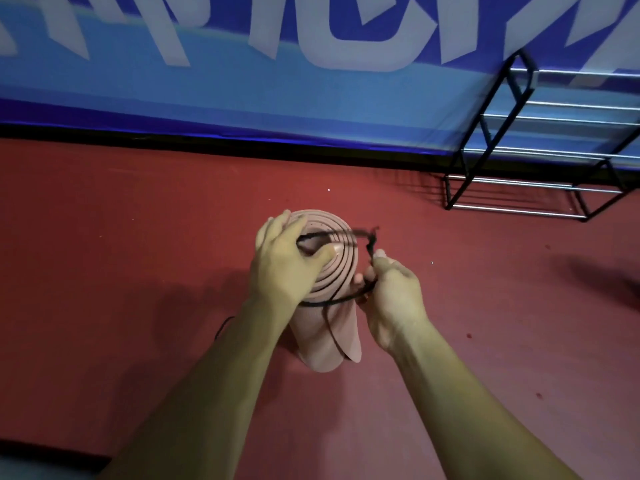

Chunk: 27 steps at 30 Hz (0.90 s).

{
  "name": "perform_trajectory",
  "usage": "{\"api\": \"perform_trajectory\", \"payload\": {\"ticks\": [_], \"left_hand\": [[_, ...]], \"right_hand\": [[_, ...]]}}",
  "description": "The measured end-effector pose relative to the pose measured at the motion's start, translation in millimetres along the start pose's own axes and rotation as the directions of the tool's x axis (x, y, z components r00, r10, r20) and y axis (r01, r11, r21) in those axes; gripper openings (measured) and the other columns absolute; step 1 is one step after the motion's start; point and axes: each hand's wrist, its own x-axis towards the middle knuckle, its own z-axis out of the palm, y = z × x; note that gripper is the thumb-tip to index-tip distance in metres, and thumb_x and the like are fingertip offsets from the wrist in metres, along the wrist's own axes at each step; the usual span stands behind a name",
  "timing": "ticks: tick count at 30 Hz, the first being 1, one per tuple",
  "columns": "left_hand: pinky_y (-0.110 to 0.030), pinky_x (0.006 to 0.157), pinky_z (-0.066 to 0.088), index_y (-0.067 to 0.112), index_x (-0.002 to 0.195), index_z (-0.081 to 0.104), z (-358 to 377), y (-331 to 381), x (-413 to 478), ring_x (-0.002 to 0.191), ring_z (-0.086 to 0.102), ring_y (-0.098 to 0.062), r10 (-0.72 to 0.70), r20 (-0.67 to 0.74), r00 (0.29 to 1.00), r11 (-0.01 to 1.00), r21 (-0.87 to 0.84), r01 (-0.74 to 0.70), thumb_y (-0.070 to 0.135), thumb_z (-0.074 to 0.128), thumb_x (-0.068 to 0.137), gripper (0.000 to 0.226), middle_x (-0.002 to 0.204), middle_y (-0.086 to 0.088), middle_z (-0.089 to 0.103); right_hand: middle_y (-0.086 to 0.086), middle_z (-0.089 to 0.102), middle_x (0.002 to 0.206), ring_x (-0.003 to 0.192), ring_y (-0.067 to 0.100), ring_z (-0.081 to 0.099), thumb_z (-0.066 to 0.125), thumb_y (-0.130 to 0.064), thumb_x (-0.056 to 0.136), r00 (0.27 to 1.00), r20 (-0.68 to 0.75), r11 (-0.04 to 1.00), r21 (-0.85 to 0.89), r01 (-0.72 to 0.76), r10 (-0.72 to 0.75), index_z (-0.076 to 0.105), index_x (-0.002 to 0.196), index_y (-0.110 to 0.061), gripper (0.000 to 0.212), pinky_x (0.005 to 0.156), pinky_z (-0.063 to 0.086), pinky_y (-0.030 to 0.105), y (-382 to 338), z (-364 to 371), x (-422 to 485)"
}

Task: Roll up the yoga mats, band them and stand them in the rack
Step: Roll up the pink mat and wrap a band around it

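Centre frame, a pink rolled mat [332, 271] stands on end on the red floor [138, 220]. Left hand [287, 265] grips its top, right hand [391, 292] pinches the black band [332, 301] looped around it. Rack [540, 161] sits upper right.

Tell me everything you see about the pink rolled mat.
The pink mat is rolled into a spiral and stands on end on the red floor, layered top toward the camera. It looks like soft foam. Its outer flap hangs loose low down. The left hand grips its top; a black band, pinched by the right hand, loops over its upper end.
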Motion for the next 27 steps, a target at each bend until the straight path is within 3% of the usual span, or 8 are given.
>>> {"api": "perform_trajectory", "payload": {"ticks": [4,8,10,13,17,21,27], "left_hand": [[-0.025,0.114,0.025,0.022,0.14,0.058,9.4,11.3,-1.5,0.141,0.026,-0.014,0.03,0.004,1.0,0.999,0.027,-0.03,0.059,0.075,0.078,0.074,0.151,0.004,0.042],[-0.034,0.112,0.035,0.025,0.136,0.061,15.5,10.5,-9.4,0.136,0.029,-0.016,0.025,-0.063,0.998,0.999,0.029,-0.023,0.063,0.072,0.077,0.071,0.145,0.006,0.044],[-0.043,0.107,0.042,0.027,0.132,0.062,16.9,10.4,-13.3,0.132,0.031,-0.018,0.051,-0.075,0.996,0.998,0.052,-0.047,0.062,0.067,0.083,0.061,0.14,0.006,0.046],[-0.044,0.101,0.046,0.031,0.13,0.062,16.8,13.2,-18.7,0.125,0.032,-0.016,0.052,-0.058,0.997,0.997,0.068,-0.048,0.063,0.06,0.088,0.053,0.135,0.009,0.044],[-0.044,0.103,0.045,0.034,0.128,0.062,14.2,12.9,-20.1,0.125,0.032,-0.019,0.021,-0.063,0.998,0.998,0.068,-0.017,0.056,0.062,0.089,0.045,0.14,0.003,0.041],[-0.035,0.108,0.038,0.034,0.141,0.054,10.3,9.8,-21.1,0.132,0.037,-0.019,-0.018,-0.035,0.999,0.999,0.027,0.019,0.054,0.061,0.092,0.054,0.144,0.006,0.048],[-0.031,0.102,0.042,0.03,0.145,0.051,0.8,4.2,-22.0,0.128,0.051,-0.015,-0.057,-0.027,0.998,0.998,-0.029,0.057,0.058,0.063,0.089,0.064,0.139,0.011,0.052]], "right_hand": [[-0.004,0.046,0.06,0.052,0.011,0.04,0.044,-0.024,0.109,0.995,-0.023,0.984,-0.154,0.094,-0.098,0.048,0.084,-0.015,0.027,0.054,0.037,0.028,7.4,-1.9,1.1],[-0.002,0.045,0.064,0.055,0.011,0.039,0.044,-0.017,0.107,0.99,-0.009,0.979,-0.148,0.14,-0.143,0.047,0.082,-0.014,0.025,0.052,0.036,0.026,3.1,-8.1,-0.7],[0.0,0.054,0.072,0.064,0.014,0.048,0.052,-0.024,0.104,0.982,0.009,0.958,-0.221,0.185,-0.188,0.052,0.083,-0.013,0.023,0.06,0.044,0.031,3.4,-11.9,-0.8],[-0.001,0.069,0.087,0.076,0.012,0.06,0.059,-0.033,0.102,0.956,-0.024,0.896,-0.354,0.267,-0.293,0.062,0.094,-0.016,0.019,0.078,0.051,0.036,4.1,-15.4,4.2],[-0.006,0.065,0.081,0.074,0.008,0.056,0.051,-0.032,0.106,0.923,-0.022,0.855,-0.385,0.347,-0.385,0.063,0.091,-0.017,0.025,0.074,0.048,0.032,3.9,-15.3,12.0],[-0.006,0.064,0.082,0.077,0.008,0.056,0.046,-0.039,0.107,0.93,-0.019,0.867,-0.369,0.334,-0.367,0.061,0.09,-0.017,0.031,0.077,0.048,0.034,16.7,-20.0,15.2],[0.0,0.072,0.093,0.089,0.014,0.065,0.05,-0.032,0.107,0.961,-0.01,0.893,-0.373,0.252,-0.275,0.067,0.096,-0.014,0.027,0.084,0.054,0.038,30.5,-24.9,20.0]]}}
